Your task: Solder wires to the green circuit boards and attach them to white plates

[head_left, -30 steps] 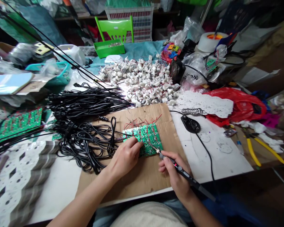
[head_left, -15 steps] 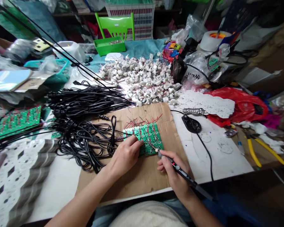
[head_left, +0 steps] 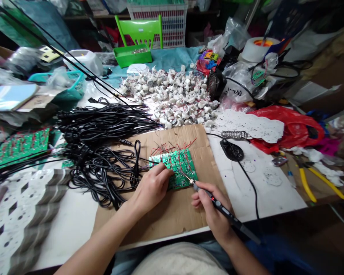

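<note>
The green circuit board (head_left: 176,168) lies flat on a sheet of cardboard (head_left: 172,214) at the near middle of the desk (head_left: 74,225), with thin red wires (head_left: 174,147) standing out of its far edge toward 12 o'clock. The left hand (head_left: 151,189) rests on the board's near left corner, at about 8 o'clock from the board's centre; its fingers (head_left: 163,172) are pressed together and bear down on the board's left edge, though what lies under them cannot be made out. The right hand (head_left: 213,212) sits at 5 o'clock from the board, off its near right corner, with its fingers curled close around a black soldering iron (head_left: 220,208), held like a pen. The iron's metal tip reaches up toward 10 o'clock and touches the board's near right part, just beside the left fingertips but apart from them.

Outward from the board, a tangle of black cables (head_left: 103,152) spreads at 9 o'clock, partly over the cardboard. At 12 o'clock lies a heap of small white parts (head_left: 174,99). At 2 o'clock, just off the cardboard, sits a small black stand (head_left: 231,150) with a coiled spring (head_left: 233,134). Far at 3 o'clock lie yellow-handled pliers (head_left: 306,183).
</note>
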`<action>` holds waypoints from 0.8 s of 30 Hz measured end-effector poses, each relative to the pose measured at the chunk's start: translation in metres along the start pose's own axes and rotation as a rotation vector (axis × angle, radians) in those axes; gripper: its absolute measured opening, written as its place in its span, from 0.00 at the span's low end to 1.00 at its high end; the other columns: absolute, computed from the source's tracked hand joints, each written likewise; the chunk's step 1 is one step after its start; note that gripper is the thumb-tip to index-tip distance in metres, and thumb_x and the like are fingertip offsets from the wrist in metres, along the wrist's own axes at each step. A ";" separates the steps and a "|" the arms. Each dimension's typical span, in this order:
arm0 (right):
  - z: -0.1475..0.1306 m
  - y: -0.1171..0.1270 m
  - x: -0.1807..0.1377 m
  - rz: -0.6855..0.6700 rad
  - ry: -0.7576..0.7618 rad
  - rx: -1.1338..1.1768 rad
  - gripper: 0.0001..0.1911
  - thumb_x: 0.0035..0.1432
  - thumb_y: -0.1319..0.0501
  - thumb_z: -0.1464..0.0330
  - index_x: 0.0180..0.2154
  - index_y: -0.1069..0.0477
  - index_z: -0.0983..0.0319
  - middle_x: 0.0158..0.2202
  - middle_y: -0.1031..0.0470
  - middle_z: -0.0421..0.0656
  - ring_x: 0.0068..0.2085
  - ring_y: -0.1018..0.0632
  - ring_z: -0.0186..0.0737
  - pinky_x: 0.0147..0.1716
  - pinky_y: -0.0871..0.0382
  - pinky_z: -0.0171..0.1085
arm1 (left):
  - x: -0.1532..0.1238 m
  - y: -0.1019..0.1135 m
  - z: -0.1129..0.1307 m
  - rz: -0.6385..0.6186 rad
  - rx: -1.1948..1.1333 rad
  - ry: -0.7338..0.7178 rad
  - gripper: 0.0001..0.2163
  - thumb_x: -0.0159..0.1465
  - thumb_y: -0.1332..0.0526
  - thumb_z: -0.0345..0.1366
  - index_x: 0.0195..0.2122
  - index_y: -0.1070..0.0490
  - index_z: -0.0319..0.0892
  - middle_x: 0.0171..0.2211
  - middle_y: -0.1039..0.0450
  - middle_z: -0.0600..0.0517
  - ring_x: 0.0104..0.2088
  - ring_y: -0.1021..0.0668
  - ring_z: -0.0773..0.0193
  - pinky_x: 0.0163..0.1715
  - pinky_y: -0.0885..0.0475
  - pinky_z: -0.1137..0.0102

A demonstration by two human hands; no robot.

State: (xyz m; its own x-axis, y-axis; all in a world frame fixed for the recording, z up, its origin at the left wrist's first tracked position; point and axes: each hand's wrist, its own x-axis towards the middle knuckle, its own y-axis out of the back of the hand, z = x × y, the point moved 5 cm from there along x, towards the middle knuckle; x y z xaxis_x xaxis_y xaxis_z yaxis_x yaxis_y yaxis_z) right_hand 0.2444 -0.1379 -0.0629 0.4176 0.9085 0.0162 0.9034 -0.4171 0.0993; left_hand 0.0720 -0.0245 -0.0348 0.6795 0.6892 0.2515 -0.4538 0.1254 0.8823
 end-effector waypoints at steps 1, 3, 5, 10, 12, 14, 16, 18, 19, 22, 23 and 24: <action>0.000 0.001 0.000 0.011 0.005 0.010 0.12 0.68 0.40 0.62 0.47 0.22 0.59 0.30 0.18 0.40 0.26 0.17 0.34 0.26 0.21 0.31 | 0.000 0.000 0.000 0.001 0.000 -0.001 0.10 0.70 0.47 0.25 0.42 0.26 0.40 0.33 0.32 0.51 0.31 0.28 0.65 0.30 0.32 0.73; 0.001 0.001 0.000 0.021 0.013 0.022 0.11 0.68 0.40 0.62 0.47 0.22 0.59 0.29 0.18 0.40 0.25 0.17 0.34 0.25 0.21 0.30 | 0.000 0.000 0.000 0.001 -0.002 -0.001 0.10 0.70 0.47 0.25 0.42 0.26 0.39 0.33 0.32 0.50 0.32 0.27 0.65 0.30 0.32 0.72; 0.001 0.001 0.000 0.021 0.015 0.022 0.11 0.68 0.39 0.62 0.47 0.22 0.59 0.29 0.18 0.40 0.25 0.17 0.34 0.25 0.21 0.30 | 0.000 0.000 0.000 -0.003 -0.005 0.003 0.11 0.70 0.48 0.25 0.42 0.26 0.40 0.33 0.32 0.50 0.32 0.27 0.65 0.31 0.31 0.72; 0.003 0.002 0.001 0.024 0.005 0.022 0.11 0.68 0.39 0.62 0.47 0.22 0.58 0.29 0.18 0.40 0.25 0.17 0.34 0.25 0.21 0.29 | 0.001 0.001 0.000 -0.021 0.017 0.013 0.11 0.70 0.48 0.25 0.42 0.26 0.41 0.34 0.32 0.50 0.32 0.27 0.64 0.30 0.32 0.72; 0.003 0.002 0.001 0.029 0.004 0.024 0.12 0.68 0.39 0.61 0.47 0.22 0.58 0.28 0.18 0.40 0.25 0.18 0.34 0.25 0.21 0.29 | 0.001 0.001 0.002 -0.031 0.033 0.009 0.11 0.69 0.48 0.25 0.42 0.26 0.41 0.33 0.32 0.50 0.32 0.28 0.64 0.30 0.32 0.72; 0.004 0.003 0.001 0.034 0.004 0.024 0.12 0.67 0.39 0.61 0.46 0.22 0.58 0.28 0.18 0.40 0.24 0.18 0.34 0.24 0.21 0.29 | 0.001 0.002 0.003 -0.046 0.054 0.012 0.11 0.69 0.48 0.25 0.42 0.26 0.40 0.33 0.32 0.50 0.32 0.28 0.64 0.30 0.33 0.71; 0.004 0.003 0.000 0.038 0.004 0.024 0.12 0.67 0.39 0.61 0.46 0.21 0.59 0.28 0.18 0.40 0.24 0.18 0.34 0.24 0.22 0.29 | 0.001 0.003 0.005 -0.062 0.082 0.020 0.11 0.69 0.48 0.25 0.41 0.26 0.41 0.33 0.32 0.50 0.32 0.28 0.63 0.30 0.33 0.71; 0.004 0.003 0.000 0.043 0.004 0.028 0.13 0.67 0.39 0.60 0.46 0.21 0.59 0.27 0.19 0.40 0.24 0.18 0.34 0.23 0.22 0.30 | 0.001 0.004 0.007 -0.080 0.111 0.024 0.12 0.68 0.48 0.24 0.41 0.26 0.41 0.34 0.32 0.49 0.32 0.28 0.63 0.30 0.33 0.70; 0.004 0.003 0.000 0.048 0.003 0.032 0.13 0.67 0.39 0.60 0.46 0.21 0.60 0.27 0.19 0.40 0.23 0.18 0.34 0.23 0.22 0.30 | 0.001 0.004 0.007 -0.089 0.123 0.025 0.12 0.68 0.49 0.24 0.41 0.26 0.41 0.34 0.32 0.49 0.32 0.28 0.62 0.30 0.33 0.70; 0.005 0.003 0.001 0.055 -0.009 0.044 0.14 0.67 0.39 0.59 0.45 0.21 0.61 0.27 0.19 0.41 0.23 0.19 0.35 0.23 0.22 0.31 | 0.000 0.005 0.009 -0.119 0.141 0.042 0.13 0.67 0.48 0.24 0.41 0.25 0.41 0.34 0.31 0.49 0.32 0.28 0.62 0.30 0.33 0.70; 0.005 0.004 0.001 0.058 -0.014 0.048 0.15 0.67 0.39 0.58 0.45 0.21 0.61 0.27 0.19 0.41 0.23 0.19 0.35 0.23 0.22 0.31 | 0.000 0.006 0.010 -0.130 0.141 0.053 0.13 0.67 0.48 0.24 0.40 0.25 0.41 0.34 0.31 0.49 0.33 0.28 0.62 0.30 0.33 0.70; 0.006 0.004 0.001 0.063 -0.022 0.050 0.15 0.66 0.39 0.58 0.45 0.21 0.61 0.27 0.19 0.41 0.23 0.19 0.36 0.22 0.22 0.31 | 0.001 0.007 0.011 -0.140 0.138 0.063 0.12 0.68 0.48 0.24 0.40 0.25 0.42 0.34 0.31 0.49 0.33 0.27 0.62 0.30 0.33 0.70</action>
State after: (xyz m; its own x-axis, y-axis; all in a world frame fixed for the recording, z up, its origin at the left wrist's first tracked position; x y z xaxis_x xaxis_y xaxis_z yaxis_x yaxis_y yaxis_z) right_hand 0.2486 -0.1391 -0.0682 0.4753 0.8798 -0.0006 0.8788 -0.4747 0.0493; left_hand 0.0753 -0.0307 -0.0242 0.6908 0.7160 0.1009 -0.2712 0.1271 0.9541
